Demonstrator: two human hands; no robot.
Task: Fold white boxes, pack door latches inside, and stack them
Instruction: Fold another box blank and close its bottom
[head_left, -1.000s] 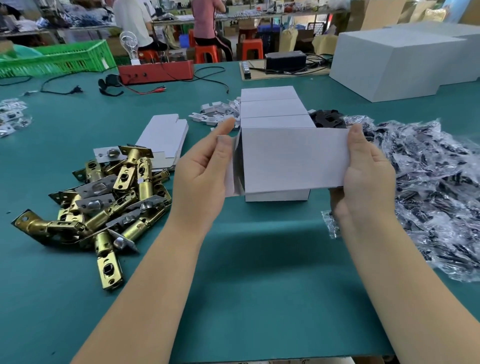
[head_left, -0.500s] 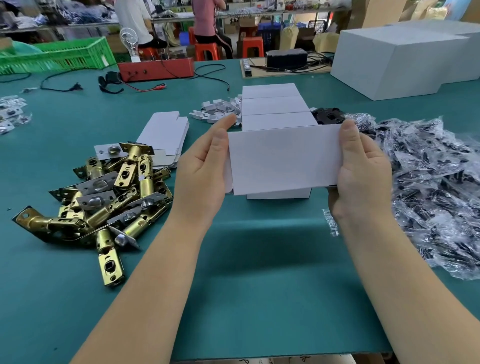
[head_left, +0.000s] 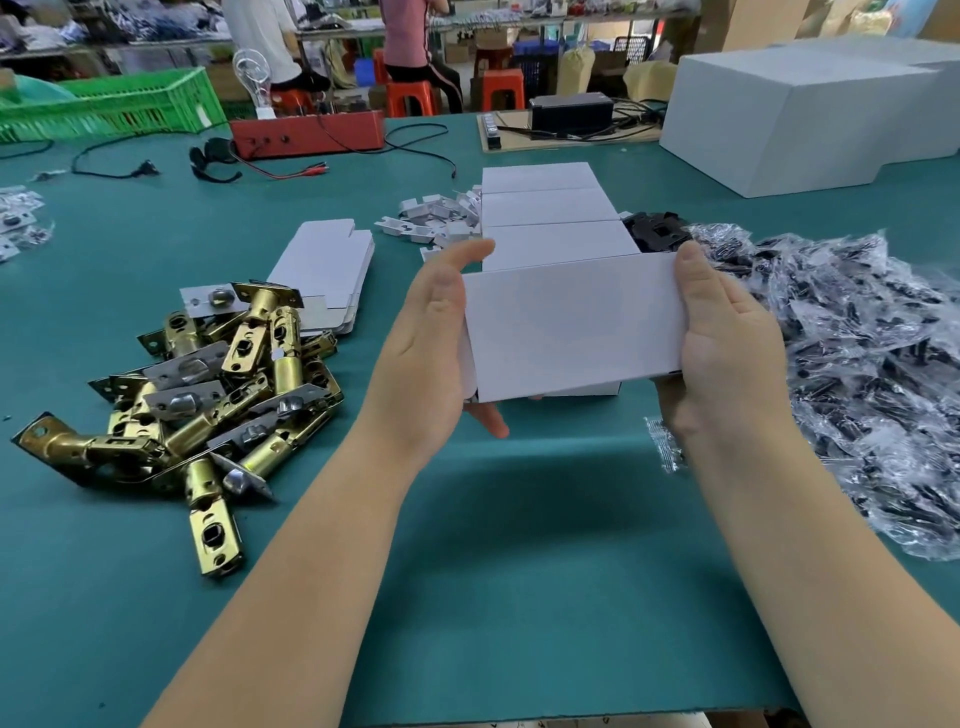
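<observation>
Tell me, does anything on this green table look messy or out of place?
Nothing looks damaged. The brass door latches lie in a jumbled heap at the left, and one small clear plastic packet sits apart from the crinkled bag pile. Both hands hold the white cardboard box level.
</observation>
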